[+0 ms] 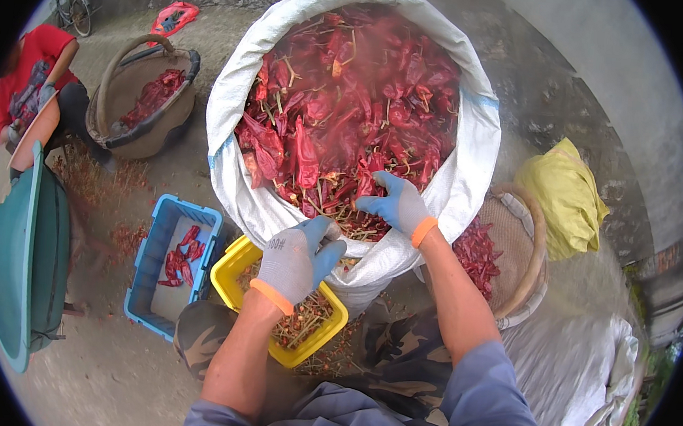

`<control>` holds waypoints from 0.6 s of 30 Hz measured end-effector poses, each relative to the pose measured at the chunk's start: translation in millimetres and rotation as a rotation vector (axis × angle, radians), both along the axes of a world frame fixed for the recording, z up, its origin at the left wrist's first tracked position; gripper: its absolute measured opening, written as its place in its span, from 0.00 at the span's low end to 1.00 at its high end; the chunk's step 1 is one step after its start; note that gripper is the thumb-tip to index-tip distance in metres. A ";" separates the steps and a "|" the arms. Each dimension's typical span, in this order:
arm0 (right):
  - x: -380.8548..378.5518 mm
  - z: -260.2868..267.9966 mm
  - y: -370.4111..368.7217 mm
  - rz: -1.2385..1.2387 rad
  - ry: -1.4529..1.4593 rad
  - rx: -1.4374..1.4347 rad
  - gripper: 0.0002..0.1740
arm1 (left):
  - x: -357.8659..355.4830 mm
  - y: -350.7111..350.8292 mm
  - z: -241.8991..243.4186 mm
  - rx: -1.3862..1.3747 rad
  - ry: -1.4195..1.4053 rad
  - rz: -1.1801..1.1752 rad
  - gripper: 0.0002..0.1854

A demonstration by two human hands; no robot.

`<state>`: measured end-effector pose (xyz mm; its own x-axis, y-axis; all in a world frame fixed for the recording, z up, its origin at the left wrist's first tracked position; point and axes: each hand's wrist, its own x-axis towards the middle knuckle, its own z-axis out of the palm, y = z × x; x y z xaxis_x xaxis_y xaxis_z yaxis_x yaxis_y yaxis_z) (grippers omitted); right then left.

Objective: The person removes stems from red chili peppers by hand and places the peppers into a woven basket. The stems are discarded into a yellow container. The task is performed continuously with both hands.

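A large white woven sack (477,139) with a rolled rim stands in front of me, filled with dried red chili peppers (349,106). Both my hands wear grey work gloves with blue fingers and orange cuffs. My left hand (303,255) is at the sack's near rim, thumb and fingertips close together; whether anything is between them cannot be told. At the near right inside of the sack, my right hand (398,205) touches the peppers with thumb and fingers bent; its hold is unclear. Under my left hand sits a yellow plastic tub (334,313) with pepper stems (304,323).
A blue crate (135,281) with a few peppers lies left of the tub. Farther left are a green basin (11,261), a wicker basket (109,90) and a seated person (36,73). Right are another basket (533,238), a yellow sack (562,199) and white sacking (569,359).
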<state>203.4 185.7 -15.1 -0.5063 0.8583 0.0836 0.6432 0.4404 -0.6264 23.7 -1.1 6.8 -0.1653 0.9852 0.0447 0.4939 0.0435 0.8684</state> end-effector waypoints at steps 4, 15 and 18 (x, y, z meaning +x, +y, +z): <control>-3.6 39.8 -17.3 0.011 0.349 -0.610 0.11 | 1.0 -1.8 -1.8 0.067 -0.037 0.121 0.18; -8.0 23.3 -47.2 0.099 0.394 -0.874 0.18 | 5.6 6.0 -20.4 0.256 0.129 0.211 0.12; -7.6 37.5 -52.4 0.146 0.287 -0.636 0.27 | -5.0 6.1 -23.4 0.302 0.266 0.285 0.08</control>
<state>195.9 133.4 22.4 -0.6530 0.7101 -0.2635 0.3764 0.0023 -0.9265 18.7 5.0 -16.6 -0.3706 0.8388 0.3988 0.7051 -0.0253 0.7086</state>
